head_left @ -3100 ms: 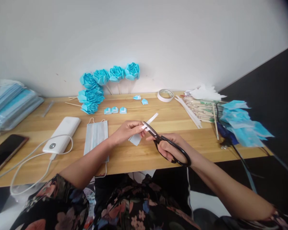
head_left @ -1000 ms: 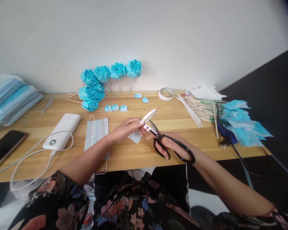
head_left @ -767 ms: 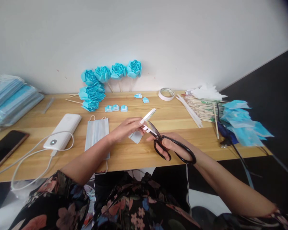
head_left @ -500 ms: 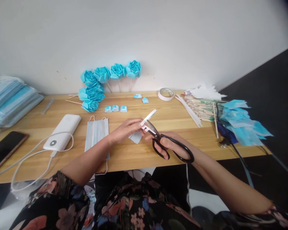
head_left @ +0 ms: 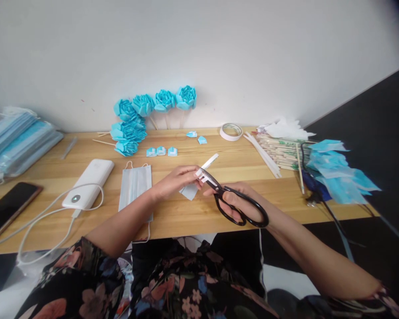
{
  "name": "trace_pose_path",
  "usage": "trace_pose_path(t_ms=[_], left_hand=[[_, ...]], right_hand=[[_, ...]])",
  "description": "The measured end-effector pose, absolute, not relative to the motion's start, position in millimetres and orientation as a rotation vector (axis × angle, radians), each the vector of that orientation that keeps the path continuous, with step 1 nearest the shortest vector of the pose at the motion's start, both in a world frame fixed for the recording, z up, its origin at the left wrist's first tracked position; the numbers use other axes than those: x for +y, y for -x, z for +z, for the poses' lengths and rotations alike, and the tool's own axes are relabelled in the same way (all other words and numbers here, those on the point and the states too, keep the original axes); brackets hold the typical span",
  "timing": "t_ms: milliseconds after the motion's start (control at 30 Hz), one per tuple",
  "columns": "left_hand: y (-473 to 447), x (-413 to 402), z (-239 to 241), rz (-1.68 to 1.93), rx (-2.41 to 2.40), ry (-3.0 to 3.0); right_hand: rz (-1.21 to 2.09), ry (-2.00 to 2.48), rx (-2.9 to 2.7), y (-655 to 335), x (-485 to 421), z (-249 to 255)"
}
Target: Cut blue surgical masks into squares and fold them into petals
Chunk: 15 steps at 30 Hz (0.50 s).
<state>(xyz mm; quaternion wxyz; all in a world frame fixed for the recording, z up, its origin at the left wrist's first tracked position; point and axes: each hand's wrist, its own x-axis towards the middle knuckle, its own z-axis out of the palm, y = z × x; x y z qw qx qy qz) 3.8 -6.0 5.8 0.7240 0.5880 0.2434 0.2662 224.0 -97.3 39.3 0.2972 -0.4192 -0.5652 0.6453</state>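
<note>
Left hand [head_left: 173,181] pinching white strip [head_left: 209,161], right hand [head_left: 240,196] gripping scissors [head_left: 220,191], blades seemingly meeting strip

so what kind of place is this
Probably a craft desk, at home or in a workshop: a wooden table against a white wall, blue roses on sticks, stacked face masks, a tape roll, and black scissors in the right hand at a white strip.

The scissors [head_left: 218,190] have glossy black handles and dull metal blades. The strip [head_left: 210,161] looks like matt white paper. The tabletop [head_left: 186,217] is smooth light wood. The mask [head_left: 135,186] is matt cloth, the power bank [head_left: 88,184] smooth white plastic.
</note>
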Motion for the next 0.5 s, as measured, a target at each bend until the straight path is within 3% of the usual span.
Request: trace_pose_path(t_ms=[500], left_hand=[[-3.2,-5.8,8.3,0.623,0.365,-1.205]], right_hand=[[1.631,1.122,-1.49,-224.3,-99.1,43.9]])
